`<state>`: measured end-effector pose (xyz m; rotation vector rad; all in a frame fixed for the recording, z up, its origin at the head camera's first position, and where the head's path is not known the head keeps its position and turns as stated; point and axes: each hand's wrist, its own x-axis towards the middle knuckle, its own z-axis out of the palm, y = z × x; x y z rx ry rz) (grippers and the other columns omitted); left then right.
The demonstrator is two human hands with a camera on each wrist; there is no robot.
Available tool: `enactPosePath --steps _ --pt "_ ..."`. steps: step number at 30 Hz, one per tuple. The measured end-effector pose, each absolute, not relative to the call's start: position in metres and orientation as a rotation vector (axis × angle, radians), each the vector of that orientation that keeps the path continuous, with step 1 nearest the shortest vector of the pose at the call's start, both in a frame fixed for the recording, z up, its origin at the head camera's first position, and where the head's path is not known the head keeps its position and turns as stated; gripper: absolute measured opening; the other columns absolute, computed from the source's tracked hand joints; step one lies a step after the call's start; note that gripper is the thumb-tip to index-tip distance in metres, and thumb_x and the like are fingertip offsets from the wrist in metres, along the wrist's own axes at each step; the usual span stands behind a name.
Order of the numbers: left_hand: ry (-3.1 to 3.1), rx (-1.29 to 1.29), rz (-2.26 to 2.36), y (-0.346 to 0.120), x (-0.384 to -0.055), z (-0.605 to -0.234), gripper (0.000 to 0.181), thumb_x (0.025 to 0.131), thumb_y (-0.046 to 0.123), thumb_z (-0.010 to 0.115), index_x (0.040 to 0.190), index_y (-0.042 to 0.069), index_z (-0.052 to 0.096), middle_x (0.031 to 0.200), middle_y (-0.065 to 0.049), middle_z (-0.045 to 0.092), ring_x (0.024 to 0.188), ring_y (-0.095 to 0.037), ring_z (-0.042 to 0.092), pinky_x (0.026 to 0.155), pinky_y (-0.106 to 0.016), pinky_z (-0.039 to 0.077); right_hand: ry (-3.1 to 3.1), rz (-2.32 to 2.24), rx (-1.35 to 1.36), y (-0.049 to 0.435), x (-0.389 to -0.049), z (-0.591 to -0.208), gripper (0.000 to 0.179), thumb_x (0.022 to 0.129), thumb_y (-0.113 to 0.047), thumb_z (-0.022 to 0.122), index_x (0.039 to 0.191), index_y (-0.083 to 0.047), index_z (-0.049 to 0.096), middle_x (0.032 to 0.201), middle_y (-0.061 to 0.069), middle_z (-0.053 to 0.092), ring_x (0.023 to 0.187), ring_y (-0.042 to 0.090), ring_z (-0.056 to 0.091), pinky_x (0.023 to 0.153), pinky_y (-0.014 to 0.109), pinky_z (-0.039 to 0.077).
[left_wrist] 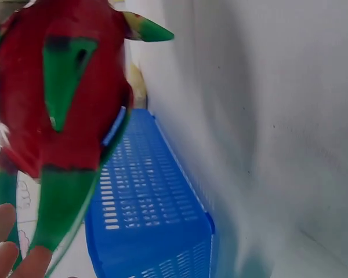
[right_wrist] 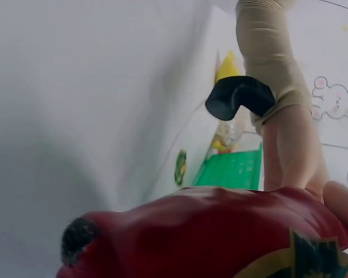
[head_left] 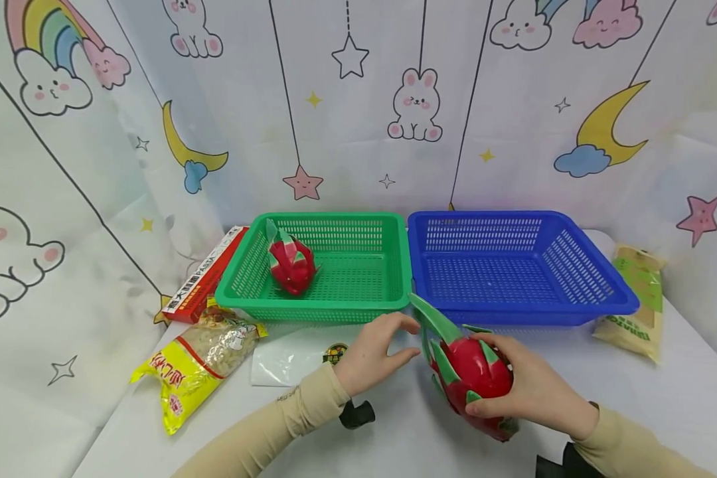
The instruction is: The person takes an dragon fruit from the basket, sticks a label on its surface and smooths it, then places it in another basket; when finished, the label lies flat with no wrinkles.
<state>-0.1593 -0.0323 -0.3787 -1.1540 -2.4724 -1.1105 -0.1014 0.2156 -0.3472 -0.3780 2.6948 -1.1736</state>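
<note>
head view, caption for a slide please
Right hand grips a dragon fruit, left hand beside it, near the blue basket; another fruit lies in the green basket.

Dragon fruit (left_wrist: 75,142), blue basket (left_wrist: 142,179) behind

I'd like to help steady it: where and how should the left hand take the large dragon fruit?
Probably best by the rounded red body of the large dragon fruit, the left hand coming from its own side, opposite the right hand: the body is broad there, whereas the long green leaves look slim.
</note>
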Motion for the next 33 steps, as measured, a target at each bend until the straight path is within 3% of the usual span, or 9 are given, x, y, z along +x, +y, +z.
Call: enactPosePath --steps 20,33 --pt "-2.517 -1.064 -0.6 -0.004 -0.19 -0.368 0.025 0.085 0.018 0.066 0.107 0.008 0.062 0.107 -0.002 0.063 0.105 -0.016 0.055 0.091 -0.027 0.045 2.91 -1.173 -0.26 0.211 -0.104 -0.329 0.088 0.063 -0.038 0.083 0.133 -0.011 0.038 0.114 0.013 0.05 0.094 0.026 0.052 0.057 0.028 0.054" --pt "-2.556 -1.015 -0.261 0.013 -0.21 -0.373 0.021 0.082 0.018 0.068 0.101 0.01 0.066 0.109 -0.002 0.062 0.103 -0.017 0.054 0.084 -0.027 0.047 2.93 -1.219 -0.262 0.206 -0.107 -0.325 0.087 0.063 -0.035 0.084 0.133 -0.01 0.038 0.114 0.014 0.05 0.096 0.029 0.051 0.058 0.031 0.055"
